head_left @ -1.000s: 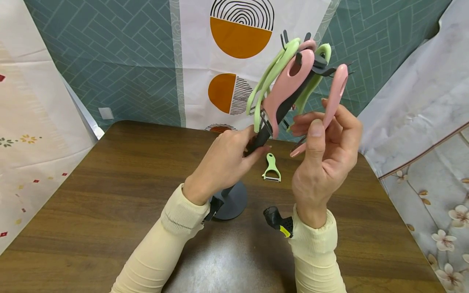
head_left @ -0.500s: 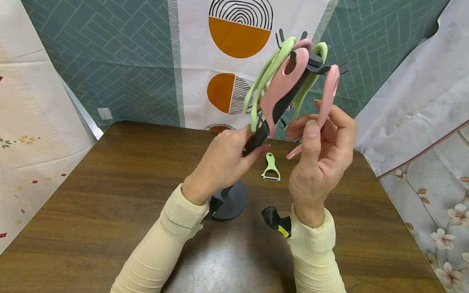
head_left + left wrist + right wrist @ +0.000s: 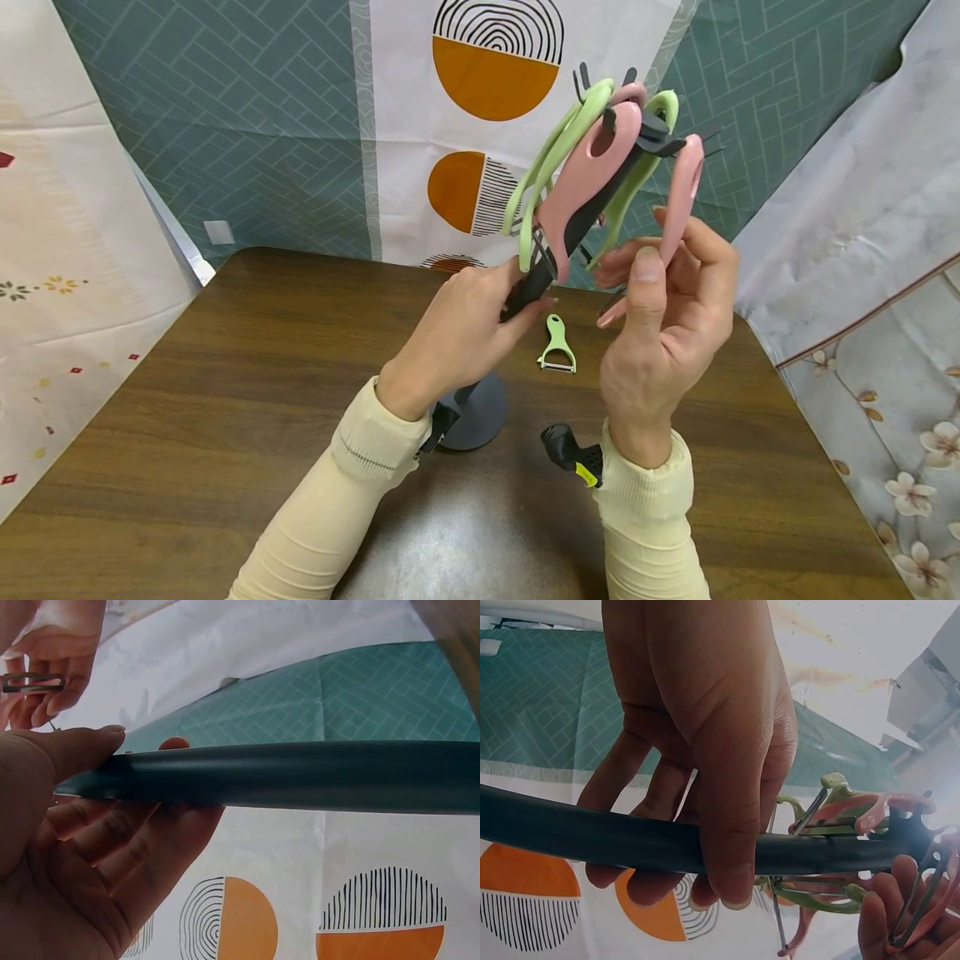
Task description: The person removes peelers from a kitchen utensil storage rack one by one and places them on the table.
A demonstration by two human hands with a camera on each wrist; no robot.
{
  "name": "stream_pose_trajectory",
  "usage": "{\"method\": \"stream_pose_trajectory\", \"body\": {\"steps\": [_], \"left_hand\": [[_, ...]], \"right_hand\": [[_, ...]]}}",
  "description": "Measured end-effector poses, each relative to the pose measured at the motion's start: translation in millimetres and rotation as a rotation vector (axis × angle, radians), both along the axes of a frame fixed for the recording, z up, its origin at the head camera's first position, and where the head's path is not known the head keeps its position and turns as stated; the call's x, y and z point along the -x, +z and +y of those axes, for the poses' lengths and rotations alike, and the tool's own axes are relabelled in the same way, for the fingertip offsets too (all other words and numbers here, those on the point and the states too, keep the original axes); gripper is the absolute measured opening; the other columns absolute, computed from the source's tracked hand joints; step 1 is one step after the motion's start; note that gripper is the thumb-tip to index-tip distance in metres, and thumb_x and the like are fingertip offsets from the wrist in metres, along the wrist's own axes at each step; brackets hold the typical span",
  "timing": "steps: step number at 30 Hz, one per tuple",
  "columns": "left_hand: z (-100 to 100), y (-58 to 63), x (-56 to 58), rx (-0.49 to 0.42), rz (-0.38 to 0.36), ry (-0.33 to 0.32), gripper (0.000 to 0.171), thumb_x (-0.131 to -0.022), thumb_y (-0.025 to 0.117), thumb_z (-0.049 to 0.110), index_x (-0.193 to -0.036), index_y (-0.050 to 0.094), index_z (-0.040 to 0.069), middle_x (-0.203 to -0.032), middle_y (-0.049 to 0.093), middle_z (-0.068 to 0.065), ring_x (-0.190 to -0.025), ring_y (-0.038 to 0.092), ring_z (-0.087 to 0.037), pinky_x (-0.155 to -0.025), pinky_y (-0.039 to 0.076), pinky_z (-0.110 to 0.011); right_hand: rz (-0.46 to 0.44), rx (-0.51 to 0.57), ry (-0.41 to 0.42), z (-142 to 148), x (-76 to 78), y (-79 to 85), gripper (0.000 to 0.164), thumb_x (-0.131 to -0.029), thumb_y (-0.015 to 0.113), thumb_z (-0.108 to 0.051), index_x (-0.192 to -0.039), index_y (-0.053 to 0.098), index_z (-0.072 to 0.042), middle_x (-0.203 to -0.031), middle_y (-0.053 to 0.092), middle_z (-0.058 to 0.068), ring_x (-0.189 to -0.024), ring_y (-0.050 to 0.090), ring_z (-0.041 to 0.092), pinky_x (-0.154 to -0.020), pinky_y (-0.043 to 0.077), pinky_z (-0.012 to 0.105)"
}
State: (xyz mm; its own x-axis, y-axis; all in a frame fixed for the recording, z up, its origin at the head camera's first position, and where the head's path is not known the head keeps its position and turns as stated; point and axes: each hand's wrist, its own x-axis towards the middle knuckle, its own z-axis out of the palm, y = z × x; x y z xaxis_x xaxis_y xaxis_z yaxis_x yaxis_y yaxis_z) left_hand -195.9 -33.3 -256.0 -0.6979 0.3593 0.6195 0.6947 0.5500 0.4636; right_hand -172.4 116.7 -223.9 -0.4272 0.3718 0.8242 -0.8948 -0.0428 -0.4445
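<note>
My left hand (image 3: 457, 333) grips the post of a dark stand (image 3: 534, 287), which is tilted to the right in the head view. Up close in the left wrist view, the fingers of that hand (image 3: 120, 862) curl round the post (image 3: 337, 776). With thumb and fingers, my right hand (image 3: 667, 333) pinches a pink peeler (image 3: 682, 187), whose upper end meets a hook at the stand's top. A second pink peeler (image 3: 600, 158) and several green peelers (image 3: 570, 137) hang from other hooks. Fingers partly hide the held peeler's blade end.
A green peeler (image 3: 557, 346) lies on the brown wooden table (image 3: 262, 375) beyond the hands. The stand's round base (image 3: 480, 417) is partly behind the left wrist. Patterned cloths (image 3: 247, 125) hang behind and at both sides.
The stand and the right hand shifted slightly left in the view, then back right. The pink peeler's top now sits a little closer to the hook. Both hands keep their holds.
</note>
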Motion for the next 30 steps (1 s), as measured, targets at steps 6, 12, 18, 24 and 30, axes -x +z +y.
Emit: {"method": "stream_pose_trajectory", "body": {"steps": [6, 12, 18, 24, 30], "left_hand": [[0.0, 0.4, 0.0, 0.002, 0.001, 0.003, 0.02, -0.098, 0.07, 0.026, -0.1, 0.059, 0.009, -0.07, 0.056, 0.001, -0.062, 0.053, -0.014, -0.06, 0.042, -0.029], [-0.8, 1.2, 0.0, 0.004, -0.009, 0.012, 0.02, -0.098, 0.07, 0.026, -0.099, 0.059, 0.009, -0.068, 0.054, 0.002, -0.061, 0.052, -0.014, -0.059, 0.04, -0.029], [-1.6, 1.9, 0.2, 0.001, -0.018, 0.014, 0.02, -0.098, 0.071, 0.026, -0.103, 0.062, 0.009, -0.071, 0.058, 0.002, -0.063, 0.055, -0.014, -0.061, 0.044, -0.03], [-3.3, 2.2, -0.4, 0.002, -0.04, 0.012, 0.022, -0.098, 0.07, 0.029, -0.108, 0.064, 0.01, -0.073, 0.061, 0.001, -0.064, 0.059, -0.012, -0.06, 0.046, -0.028], [-4.4, 3.2, -0.1, 0.005, -0.058, 0.011, 0.022, -0.099, 0.069, 0.03, -0.105, 0.064, 0.01, -0.072, 0.06, 0.001, -0.064, 0.058, -0.013, -0.059, 0.044, -0.028]], "right_hand": [[-0.012, 0.002, 0.01, 0.8, -0.4, 0.5, 0.023, -0.093, 0.054, -0.004, -0.114, 0.06, 0.004, -0.075, 0.067, 0.01, -0.068, 0.065, 0.021, -0.046, 0.042, 0.02], [-0.021, -0.007, 0.01, 2.4, 0.0, 0.6, 0.024, -0.093, 0.055, -0.006, -0.115, 0.061, 0.003, -0.075, 0.067, 0.01, -0.068, 0.065, 0.021, -0.046, 0.042, 0.021], [-0.025, 0.003, 0.006, 3.5, 0.3, 0.7, 0.023, -0.094, 0.055, -0.006, -0.114, 0.061, 0.003, -0.075, 0.068, 0.011, -0.068, 0.066, 0.021, -0.046, 0.041, 0.02], [-0.029, 0.005, -0.001, 5.4, 1.4, 1.8, 0.022, -0.094, 0.054, -0.004, -0.115, 0.06, 0.003, -0.074, 0.068, 0.011, -0.067, 0.066, 0.021, -0.046, 0.042, 0.02], [-0.048, 0.002, 0.003, 7.2, 1.5, 2.3, 0.022, -0.095, 0.055, -0.004, -0.115, 0.06, 0.002, -0.077, 0.07, 0.011, -0.07, 0.066, 0.022, -0.046, 0.041, 0.019]]}}
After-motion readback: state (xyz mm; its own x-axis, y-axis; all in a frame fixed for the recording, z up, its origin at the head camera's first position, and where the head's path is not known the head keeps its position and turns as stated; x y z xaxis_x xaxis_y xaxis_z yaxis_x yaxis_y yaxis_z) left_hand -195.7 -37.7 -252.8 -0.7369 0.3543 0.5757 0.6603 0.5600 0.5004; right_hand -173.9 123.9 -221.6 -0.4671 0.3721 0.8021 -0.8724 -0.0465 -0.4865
